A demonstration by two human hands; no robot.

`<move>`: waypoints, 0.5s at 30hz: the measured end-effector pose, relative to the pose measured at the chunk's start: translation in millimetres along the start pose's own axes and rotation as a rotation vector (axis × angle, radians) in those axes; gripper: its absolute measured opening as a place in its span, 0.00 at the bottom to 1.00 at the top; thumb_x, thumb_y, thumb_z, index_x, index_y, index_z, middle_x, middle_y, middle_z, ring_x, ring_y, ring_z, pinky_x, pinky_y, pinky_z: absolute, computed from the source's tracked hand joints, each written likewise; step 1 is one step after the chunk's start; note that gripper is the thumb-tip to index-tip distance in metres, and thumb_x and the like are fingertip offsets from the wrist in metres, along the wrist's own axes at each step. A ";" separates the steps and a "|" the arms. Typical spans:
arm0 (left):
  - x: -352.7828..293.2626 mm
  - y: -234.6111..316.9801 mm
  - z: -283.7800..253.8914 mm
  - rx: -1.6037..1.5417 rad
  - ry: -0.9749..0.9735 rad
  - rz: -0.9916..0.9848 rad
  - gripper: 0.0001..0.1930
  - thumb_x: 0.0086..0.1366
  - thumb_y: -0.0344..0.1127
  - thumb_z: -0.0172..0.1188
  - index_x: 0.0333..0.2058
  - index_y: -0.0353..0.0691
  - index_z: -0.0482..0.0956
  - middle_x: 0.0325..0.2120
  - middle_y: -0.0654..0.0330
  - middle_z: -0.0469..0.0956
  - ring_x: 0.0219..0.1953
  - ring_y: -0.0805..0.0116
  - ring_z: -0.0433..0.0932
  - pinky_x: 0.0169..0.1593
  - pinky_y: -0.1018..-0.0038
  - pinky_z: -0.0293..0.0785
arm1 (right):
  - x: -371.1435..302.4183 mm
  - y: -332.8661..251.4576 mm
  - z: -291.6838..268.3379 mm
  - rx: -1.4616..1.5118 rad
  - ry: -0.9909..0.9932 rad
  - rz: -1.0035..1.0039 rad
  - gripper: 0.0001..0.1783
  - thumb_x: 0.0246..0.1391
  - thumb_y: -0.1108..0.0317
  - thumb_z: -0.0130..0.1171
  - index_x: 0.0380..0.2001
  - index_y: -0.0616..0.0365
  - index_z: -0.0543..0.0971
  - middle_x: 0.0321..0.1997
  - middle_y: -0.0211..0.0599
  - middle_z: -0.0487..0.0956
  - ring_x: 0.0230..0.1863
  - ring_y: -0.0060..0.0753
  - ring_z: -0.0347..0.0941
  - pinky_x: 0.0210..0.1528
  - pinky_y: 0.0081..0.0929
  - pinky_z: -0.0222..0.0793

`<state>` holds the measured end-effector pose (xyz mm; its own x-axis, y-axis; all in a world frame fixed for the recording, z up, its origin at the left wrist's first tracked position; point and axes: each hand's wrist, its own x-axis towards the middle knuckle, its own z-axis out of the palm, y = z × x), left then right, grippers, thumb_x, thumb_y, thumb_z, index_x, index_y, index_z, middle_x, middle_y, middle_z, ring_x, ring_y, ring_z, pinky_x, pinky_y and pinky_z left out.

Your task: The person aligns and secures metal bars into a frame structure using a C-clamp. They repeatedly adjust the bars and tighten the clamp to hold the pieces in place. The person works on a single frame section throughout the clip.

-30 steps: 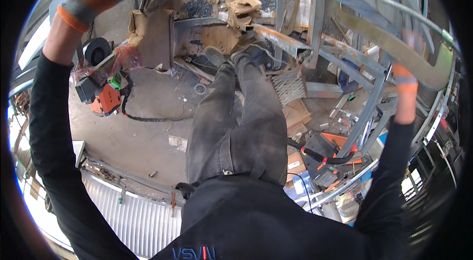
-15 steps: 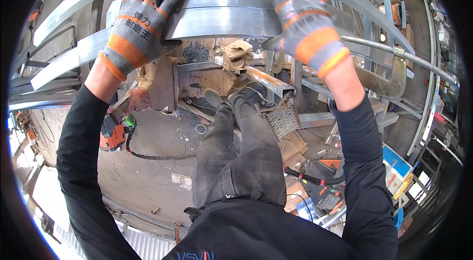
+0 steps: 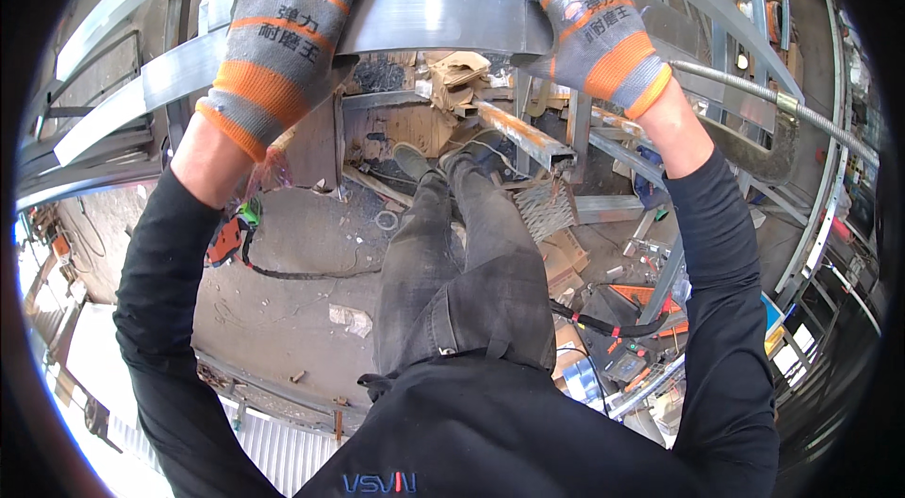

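Note:
Two flat silvery metal bars [image 3: 443,22] lie side by side across the top of the view, between my gloved hands. My left hand [image 3: 287,36], in a grey and orange work glove, spans the bars at their left part. Its fingers stretch over the top, and its thumb is mostly hidden at the near edge. My right hand [image 3: 594,22], gloved alike, grips the right part. Its fingers reach across the surface and its thumb is at the near edge. What the bars rest on beneath my hands is hidden.
Long metal strips [image 3: 141,107] run out to the left. A threaded rod [image 3: 745,88] sticks out at the right. Below are a rusty steel tube [image 3: 523,132], torn cardboard [image 3: 457,78], a black cable [image 3: 311,273] and scattered tools on the dirty floor [image 3: 283,319].
Both hands have shifted slightly right in view. My right hand's fingers have drawn closer together, and its thumb has come nearer the bars' edge. The view itself has shifted a little.

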<state>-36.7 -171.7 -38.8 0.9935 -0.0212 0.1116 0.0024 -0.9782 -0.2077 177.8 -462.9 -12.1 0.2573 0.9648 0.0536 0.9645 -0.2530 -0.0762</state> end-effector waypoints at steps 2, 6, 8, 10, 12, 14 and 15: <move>1.4 1.2 0.4 -0.050 0.067 0.013 0.69 0.48 0.55 0.92 0.87 0.57 0.62 0.75 0.38 0.71 0.75 0.33 0.72 0.73 0.40 0.72 | 0.0 -0.5 -3.9 0.007 -0.004 0.013 0.66 0.48 0.41 0.81 0.83 0.68 0.68 0.63 0.61 0.78 0.65 0.66 0.75 0.71 0.64 0.69; 5.6 -3.8 1.5 -0.146 0.078 0.030 0.72 0.45 0.61 0.92 0.87 0.57 0.61 0.72 0.40 0.74 0.74 0.36 0.73 0.78 0.37 0.66 | 2.2 2.2 -3.8 -0.021 -0.019 0.014 0.69 0.43 0.43 0.86 0.85 0.59 0.66 0.71 0.60 0.77 0.71 0.66 0.74 0.75 0.65 0.67; 5.8 -5.6 0.5 -0.152 0.077 0.044 0.70 0.47 0.58 0.92 0.87 0.54 0.63 0.73 0.38 0.74 0.74 0.33 0.73 0.76 0.37 0.69 | 2.6 1.7 0.5 -0.057 -0.061 0.087 0.73 0.39 0.47 0.90 0.88 0.43 0.65 0.74 0.52 0.77 0.70 0.60 0.76 0.73 0.61 0.69; 5.9 -6.3 -1.2 -0.126 0.090 0.056 0.68 0.48 0.57 0.92 0.86 0.52 0.65 0.72 0.37 0.75 0.73 0.31 0.73 0.74 0.37 0.71 | 1.9 0.3 3.6 -0.073 -0.136 0.135 0.74 0.39 0.48 0.90 0.89 0.43 0.63 0.77 0.52 0.75 0.73 0.60 0.75 0.76 0.63 0.68; 6.2 -5.7 -3.2 -0.164 0.080 0.053 0.68 0.48 0.56 0.92 0.86 0.52 0.64 0.72 0.37 0.75 0.73 0.31 0.73 0.74 0.36 0.71 | 2.3 -1.4 4.2 -0.101 -0.189 0.164 0.76 0.39 0.47 0.91 0.90 0.43 0.62 0.81 0.53 0.72 0.77 0.60 0.72 0.80 0.64 0.65; 7.1 -4.6 -4.8 -0.136 0.075 0.058 0.72 0.45 0.63 0.91 0.87 0.52 0.63 0.69 0.41 0.74 0.72 0.37 0.73 0.76 0.37 0.67 | 2.1 -2.5 2.3 -0.148 -0.226 0.172 0.78 0.37 0.45 0.92 0.90 0.44 0.61 0.85 0.55 0.69 0.82 0.60 0.69 0.83 0.66 0.61; 7.5 -4.4 -5.4 -0.160 0.077 0.054 0.71 0.45 0.62 0.91 0.87 0.53 0.63 0.69 0.41 0.74 0.72 0.37 0.73 0.76 0.37 0.67 | 0.3 -3.4 0.5 -0.107 -0.131 0.142 0.77 0.37 0.45 0.93 0.89 0.45 0.63 0.85 0.55 0.69 0.84 0.61 0.67 0.84 0.66 0.60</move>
<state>-29.9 -168.7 -31.8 0.9800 -0.0842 0.1803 -0.0747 -0.9955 -0.0589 174.6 -461.7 -12.3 0.3879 0.9182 -0.0806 0.9217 -0.3865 0.0330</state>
